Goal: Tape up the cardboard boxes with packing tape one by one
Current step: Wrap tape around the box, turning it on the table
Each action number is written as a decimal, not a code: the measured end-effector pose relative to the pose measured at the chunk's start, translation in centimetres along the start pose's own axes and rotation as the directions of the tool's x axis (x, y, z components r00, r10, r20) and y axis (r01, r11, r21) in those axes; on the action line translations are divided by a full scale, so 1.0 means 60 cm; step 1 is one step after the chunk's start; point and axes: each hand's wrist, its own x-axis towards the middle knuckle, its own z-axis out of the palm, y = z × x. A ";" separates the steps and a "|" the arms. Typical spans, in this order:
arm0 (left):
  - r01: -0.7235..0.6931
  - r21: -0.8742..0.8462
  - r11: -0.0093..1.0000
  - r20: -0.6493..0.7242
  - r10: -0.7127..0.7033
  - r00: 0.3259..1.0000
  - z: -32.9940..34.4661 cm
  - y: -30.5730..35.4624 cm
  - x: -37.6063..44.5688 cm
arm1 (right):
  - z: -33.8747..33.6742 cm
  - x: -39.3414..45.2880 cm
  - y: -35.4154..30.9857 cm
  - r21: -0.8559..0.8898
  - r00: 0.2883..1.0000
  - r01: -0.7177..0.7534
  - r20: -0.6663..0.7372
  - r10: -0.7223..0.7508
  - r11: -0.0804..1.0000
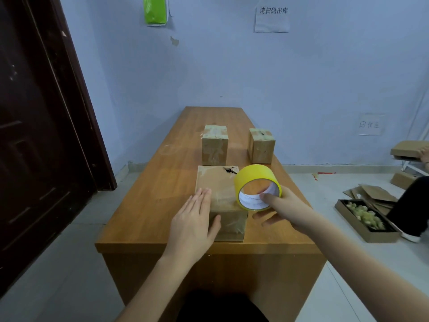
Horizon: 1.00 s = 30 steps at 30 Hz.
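A wooden table (pixel 162 205) runs away from the person toward a pale blue wall (pixel 232 66). On its near end lies a flat cardboard box (pixel 218 184), its top and near face covered in shiny clear tape; a small dark torn patch shows at its far right corner. The left hand (pixel 195 226) lies flat on the box's near left part, fingers straight and together, thumb down against the near face, so that corner of the box is hidden under the palm. The right hand (pixel 278 210) grips a yellow tape roll (pixel 257 187): the thumb is hooked inside the white core, and the fingers behind the roll are mostly hidden, only blurred tips showing below it. The roll stands on edge at the box's right edge; whether it touches the box cannot be told.

Farther along the table stand two upright boxes, well apart: the left box (pixel 214 145) and the right box (pixel 261 146), both with tape across their tops.

A dark door (pixel 34 135) fills the left side, cut off by the frame. On the wall hang a green bag (pixel 155 9), cut off at the top, and a paper sign (pixel 272 18); a smaller sign (pixel 370 124) is too faint to read. On the floor at right sit a tray (pixel 362 223) of pale scraps and flattened cardboard (pixel 376 194), beside another person's dark leg (pixel 411 205), mostly out of frame
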 end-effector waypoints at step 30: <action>-0.203 0.104 0.974 0.012 0.203 0.979 0.011 0.031 0.006 | -0.023 -0.003 0.069 -0.327 0.989 -0.149 -0.026 0.149 0.933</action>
